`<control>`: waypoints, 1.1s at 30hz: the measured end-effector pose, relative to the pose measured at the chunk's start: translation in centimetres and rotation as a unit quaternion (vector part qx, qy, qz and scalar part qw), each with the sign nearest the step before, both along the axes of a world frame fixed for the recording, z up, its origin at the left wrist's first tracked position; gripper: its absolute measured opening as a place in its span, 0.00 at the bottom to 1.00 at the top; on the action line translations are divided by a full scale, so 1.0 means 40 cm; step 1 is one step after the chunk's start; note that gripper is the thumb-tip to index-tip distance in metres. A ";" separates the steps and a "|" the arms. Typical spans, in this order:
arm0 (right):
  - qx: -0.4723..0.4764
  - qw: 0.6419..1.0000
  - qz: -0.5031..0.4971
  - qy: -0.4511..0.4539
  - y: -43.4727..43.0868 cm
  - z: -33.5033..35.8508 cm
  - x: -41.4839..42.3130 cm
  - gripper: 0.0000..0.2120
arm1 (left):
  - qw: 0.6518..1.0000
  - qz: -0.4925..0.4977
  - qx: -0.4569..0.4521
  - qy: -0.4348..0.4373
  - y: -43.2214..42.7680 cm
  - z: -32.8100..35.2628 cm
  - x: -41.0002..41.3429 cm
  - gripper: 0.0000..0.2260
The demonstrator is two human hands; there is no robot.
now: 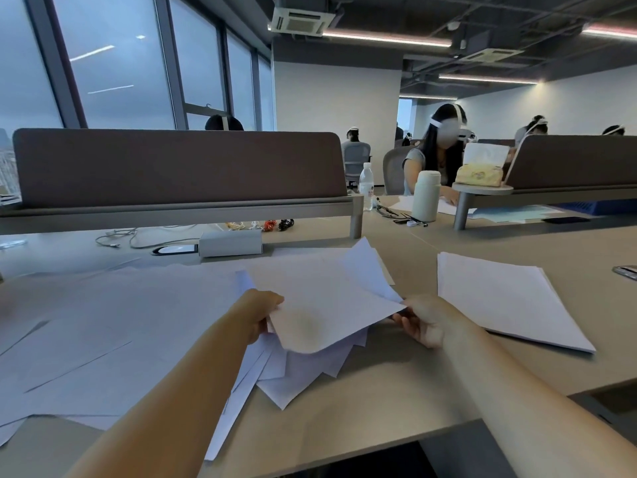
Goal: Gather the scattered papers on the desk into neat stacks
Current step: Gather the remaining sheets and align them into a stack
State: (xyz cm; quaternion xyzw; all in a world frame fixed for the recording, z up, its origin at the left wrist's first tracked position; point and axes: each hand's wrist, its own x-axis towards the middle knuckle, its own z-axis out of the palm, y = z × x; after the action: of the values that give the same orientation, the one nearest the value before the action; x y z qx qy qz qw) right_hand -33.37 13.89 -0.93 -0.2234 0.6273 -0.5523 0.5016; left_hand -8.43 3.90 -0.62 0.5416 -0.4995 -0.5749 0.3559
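Hands (339, 317) grip sheets (324, 298); neat stack (506, 298) rt, loose papers (113, 326) lt.

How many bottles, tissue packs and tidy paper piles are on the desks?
Clear water bottle: 1
Pale flask: 1
Yellow tissue pack: 1
Tidy paper pile: 1
Total: 4
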 end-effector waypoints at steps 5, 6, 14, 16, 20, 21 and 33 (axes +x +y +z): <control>-0.005 0.992 0.121 0.021 0.021 0.011 0.013 0.10 | 0.999 -0.054 0.004 0.003 0.015 0.030 0.007 0.11; -0.013 0.990 0.140 0.024 0.025 0.015 0.017 0.11 | 0.998 -0.060 0.013 0.011 0.016 0.035 0.012 0.11; -0.039 0.986 0.157 0.044 0.009 0.015 0.058 0.11 | 1.000 -0.025 -0.001 -0.013 0.011 0.042 0.088 0.10; -0.050 0.988 0.139 0.038 -0.008 0.016 0.085 0.11 | 1.000 -0.010 0.014 -0.022 0.008 0.042 0.128 0.10; -0.028 0.982 0.153 0.102 -0.045 0.016 0.163 0.14 | 0.998 0.017 0.034 -0.060 0.016 0.048 0.206 0.06; -0.024 0.979 0.164 0.121 -0.057 0.014 0.183 0.14 | 0.996 0.026 0.033 -0.073 0.017 0.047 0.227 0.08; -0.011 0.976 0.145 0.163 -0.147 0.020 0.402 0.28 | 0.861 0.080 -0.011 -0.502 -0.008 -0.010 0.476 0.37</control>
State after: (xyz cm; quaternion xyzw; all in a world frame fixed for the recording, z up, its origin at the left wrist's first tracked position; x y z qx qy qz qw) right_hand -17.29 8.00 -0.11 -0.4046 0.6550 -0.4371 0.4649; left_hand 10.63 3.58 -1.01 0.7907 -0.5723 -0.1892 0.1076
